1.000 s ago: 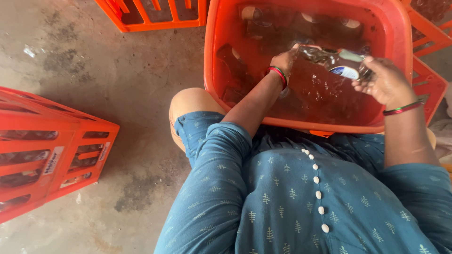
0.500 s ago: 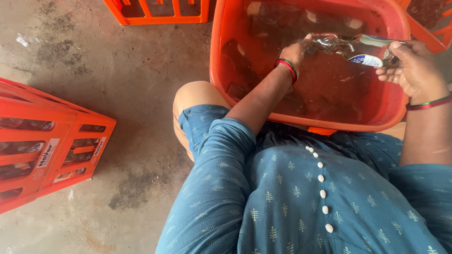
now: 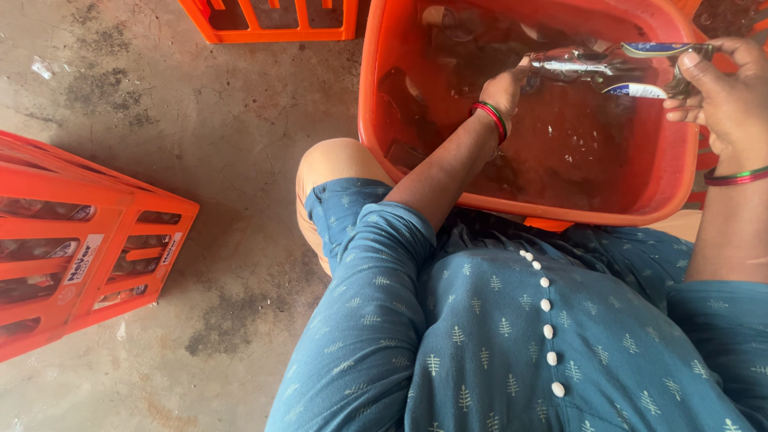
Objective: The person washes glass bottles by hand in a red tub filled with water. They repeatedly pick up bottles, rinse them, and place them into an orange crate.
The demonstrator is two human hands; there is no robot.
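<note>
The head camera looks down at a person in a blue dress with small white tree shapes. A big orange tub [image 3: 384,120] sits by the knees, full of dark water. Over the tub, both hands hold one clear glass bottle [image 3: 580,64] lying on its side. The left hand [image 3: 506,86] is closed around one end of the bottle. The right hand [image 3: 724,96] curls around the other end, fingers bent over it. The bottle has a blue and white label [image 3: 636,90], partly peeled. More bottles [image 3: 404,84] lie under the water.

On the grey floor [image 3: 200,144] to the left stands an orange crate [image 3: 72,248] with small white labels on its side. Another orange crate [image 3: 276,20] is at the top.
</note>
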